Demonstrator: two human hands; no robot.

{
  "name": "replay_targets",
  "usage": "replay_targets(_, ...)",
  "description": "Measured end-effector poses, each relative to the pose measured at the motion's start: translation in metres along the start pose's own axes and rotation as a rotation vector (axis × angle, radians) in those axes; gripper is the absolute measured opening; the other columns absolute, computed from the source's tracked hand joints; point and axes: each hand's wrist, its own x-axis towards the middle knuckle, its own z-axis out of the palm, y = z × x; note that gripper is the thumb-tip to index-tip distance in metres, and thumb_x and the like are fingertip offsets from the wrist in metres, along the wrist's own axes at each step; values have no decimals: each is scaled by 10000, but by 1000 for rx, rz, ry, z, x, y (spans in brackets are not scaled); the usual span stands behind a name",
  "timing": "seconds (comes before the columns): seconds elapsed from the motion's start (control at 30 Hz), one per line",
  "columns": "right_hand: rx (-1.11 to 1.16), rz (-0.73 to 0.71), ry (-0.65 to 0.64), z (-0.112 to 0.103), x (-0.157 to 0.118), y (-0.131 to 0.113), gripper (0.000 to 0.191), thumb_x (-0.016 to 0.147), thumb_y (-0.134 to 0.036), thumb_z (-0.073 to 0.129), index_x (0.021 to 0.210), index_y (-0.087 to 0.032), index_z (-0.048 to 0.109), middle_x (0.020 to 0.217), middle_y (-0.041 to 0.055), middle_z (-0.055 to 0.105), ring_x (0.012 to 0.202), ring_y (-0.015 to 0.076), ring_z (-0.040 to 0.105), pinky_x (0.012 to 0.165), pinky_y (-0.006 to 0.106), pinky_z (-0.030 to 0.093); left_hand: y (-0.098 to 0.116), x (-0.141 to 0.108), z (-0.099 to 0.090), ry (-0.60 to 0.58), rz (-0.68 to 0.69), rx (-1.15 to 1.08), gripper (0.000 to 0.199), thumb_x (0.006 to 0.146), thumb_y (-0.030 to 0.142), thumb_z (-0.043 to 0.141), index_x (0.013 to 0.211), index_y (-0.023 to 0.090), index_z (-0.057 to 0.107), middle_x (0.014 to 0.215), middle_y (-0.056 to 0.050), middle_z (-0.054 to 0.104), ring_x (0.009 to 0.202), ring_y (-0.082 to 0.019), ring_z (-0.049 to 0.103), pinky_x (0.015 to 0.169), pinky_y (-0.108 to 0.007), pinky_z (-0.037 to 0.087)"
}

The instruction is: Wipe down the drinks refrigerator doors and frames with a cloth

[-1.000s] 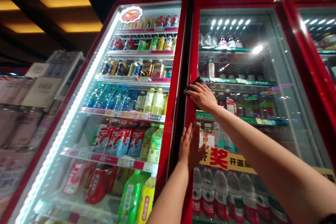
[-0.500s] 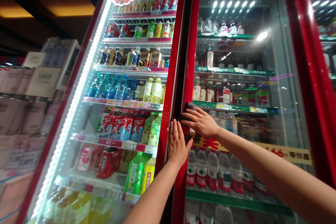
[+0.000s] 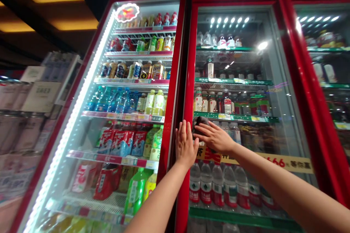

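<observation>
The right hand (image 3: pixel 214 137) lies flat with its fingers together over a dark cloth (image 3: pixel 200 125), pressing it to the glass door (image 3: pixel 287 134) of the right-hand drinks cooler, close to the door's red frame (image 3: pixel 188 80). Just left of it, the left hand (image 3: pixel 186 145) is spread open against that frame, fingers fanned (no cloth in this one). Rows of bottled water (image 3: pixel 218 185) stand behind the glass, below both hands.
</observation>
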Motion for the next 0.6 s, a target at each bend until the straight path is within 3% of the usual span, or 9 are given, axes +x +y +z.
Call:
replay_targets(0.07,-52,202,77,-4,-12,25,544,971,-208,513,1500,-331,483,1607,61,419,1480,270,381,1210,532,315,4,10,9,-12,-8,-12,783,1013,335,403,1625,178,-60,1696,-162,168,1567,-284,162,1255,-541,258)
replay_targets(0.17,-113,573,292,-5,-18,57,455,987,-214,480,1415,-321,592,1548,87,491,1444,297,428,1172,554,372,12,20,26,-21,-34,8,806,1009,325,411,1617,146,-88,1692,-175,152,1568,-284,133,1255,-529,264)
replay_targets(0.23,-97,680,401,-1,-14,63,428,983,-193,466,1341,-327,656,1459,79,580,1407,294,472,1162,570,384,18,22,36,-25,-51,46,813,1008,309,410,1608,122,-106,1687,-182,142,1567,-282,127,1256,-521,266)
replay_targets(0.33,-9,611,388,4,11,59,447,966,-142,454,1296,-332,688,1403,44,635,1391,280,494,1162,581,384,20,18,47,-13,-54,107,800,1009,297,400,1603,104,-99,1683,-172,126,1564,-271,136,1268,-499,247)
replay_targets(0.5,78,378,192,-7,80,57,440,1011,-191,417,1358,-345,639,1499,-6,559,1464,269,411,1203,595,307,13,12,55,0,-47,127,742,1024,286,381,1611,109,-36,1671,-167,190,1546,-266,209,1263,-456,290)
replay_targets(0.6,28,259,106,-18,93,70,441,1038,-283,412,1451,-376,538,1561,-33,485,1498,248,354,1226,568,269,11,12,56,4,-33,114,720,1028,257,358,1613,130,-42,1666,-159,211,1535,-262,248,1263,-470,293)
